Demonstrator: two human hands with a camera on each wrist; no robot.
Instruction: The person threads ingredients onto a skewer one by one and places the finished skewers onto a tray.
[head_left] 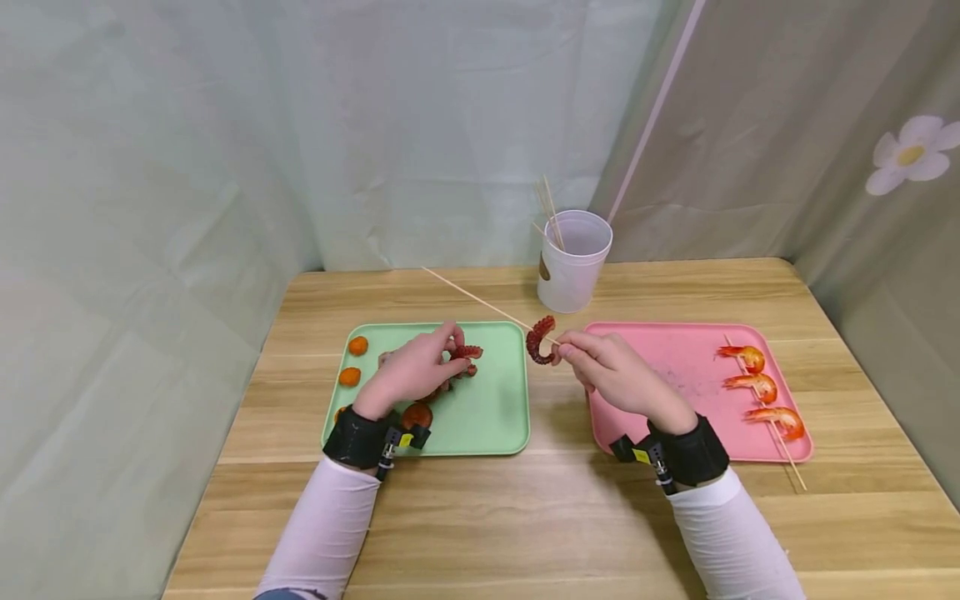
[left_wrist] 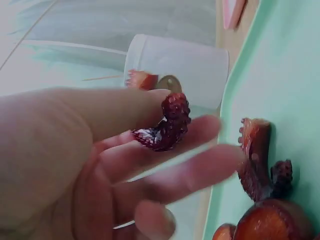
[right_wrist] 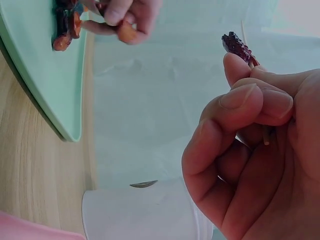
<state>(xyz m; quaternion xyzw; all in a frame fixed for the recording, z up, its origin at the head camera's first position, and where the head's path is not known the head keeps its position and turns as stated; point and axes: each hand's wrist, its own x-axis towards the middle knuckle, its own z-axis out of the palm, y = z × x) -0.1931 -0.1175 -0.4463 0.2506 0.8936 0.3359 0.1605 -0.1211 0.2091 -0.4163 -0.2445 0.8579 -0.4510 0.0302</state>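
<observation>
My left hand is over the green tray, pinching a dark red octopus tentacle between thumb and fingers. More tentacle pieces lie on the tray below it. Between the tray and the pink tray, my right hand grips a thin bamboo skewer near one end. One curled octopus tentacle is threaded on that skewer, close to the right fingertips. The skewer's other end points up and left, away from me.
A white cup holding several skewers stands at the table's back edge. Three shrimp on a skewer lie at the pink tray's right side. Small orange balls line the green tray's left side, and a round reddish-brown piece sits near its front.
</observation>
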